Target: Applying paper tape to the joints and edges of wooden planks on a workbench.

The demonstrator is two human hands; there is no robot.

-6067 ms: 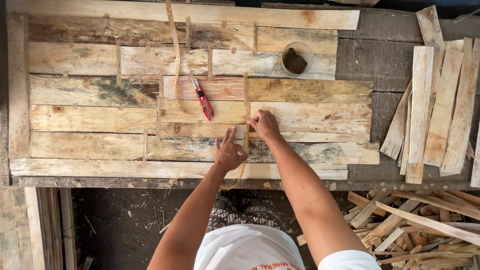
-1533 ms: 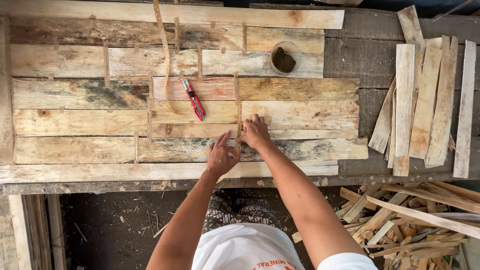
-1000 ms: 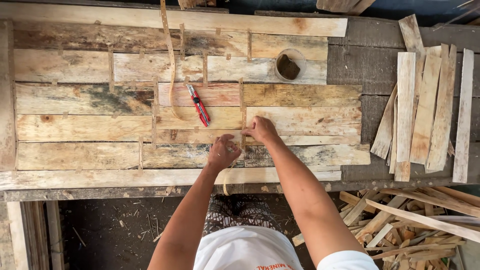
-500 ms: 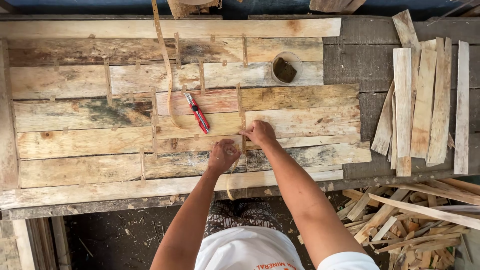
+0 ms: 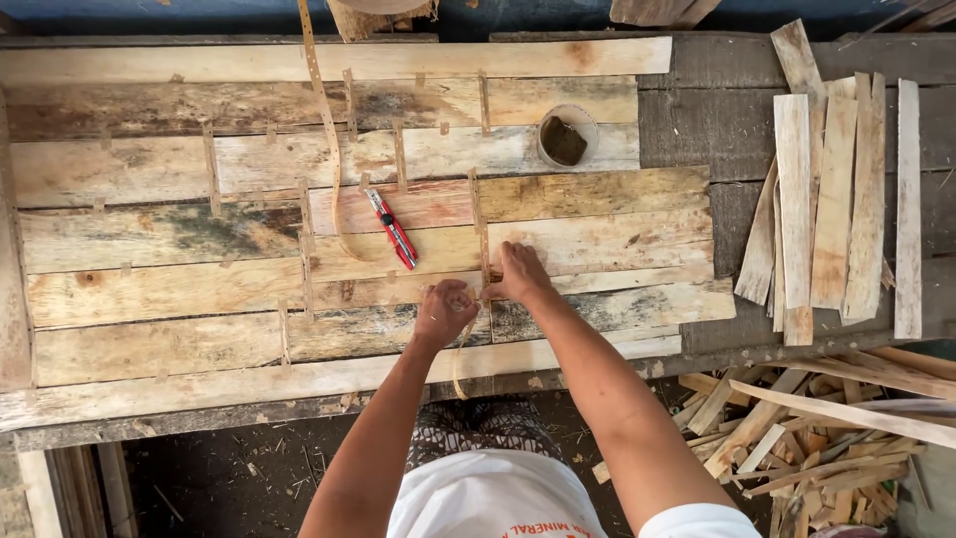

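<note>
Hands mid-frame on plank bench (image 5: 597,239): left hand (image 5: 445,312) fisted around thin strip (image 5: 466,344), right hand (image 5: 518,274) pinching same strip. Red cutter (image 5: 394,228) just upper-left, untouched.

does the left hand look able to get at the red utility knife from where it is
Probably yes: the left hand sits just below the red utility knife, which lies alone on the planks; only a thin strip curves beside it.

I see a red and black knife (image 5: 394,228) on pale, grey-stained planks (image 5: 597,239), a dark green-brown lump in the clear cup (image 5: 566,137), my white shirt (image 5: 488,498).
</note>
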